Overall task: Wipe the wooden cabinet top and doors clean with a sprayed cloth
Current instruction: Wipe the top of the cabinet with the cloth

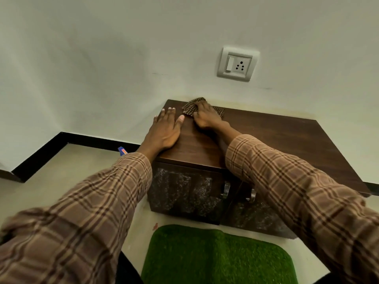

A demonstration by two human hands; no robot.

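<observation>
A low dark wooden cabinet (276, 138) stands against the white wall. Its two front doors (184, 193) look streaked with whitish marks and carry metal handles. My right hand (206, 116) presses a brown checked cloth (189, 108) onto the far left corner of the cabinet top, fingers curled over it. My left hand (166, 130) lies flat on the left edge of the top, fingers straight, just left of the cloth. Both arms wear brown plaid sleeves.
A green grass-like mat (217, 257) lies on the floor in front of the cabinet. A blue object (122, 150) shows on the floor left of the cabinet, mostly hidden by my arm. A wall socket (238, 63) sits above the cabinet. Black skirting runs along the wall.
</observation>
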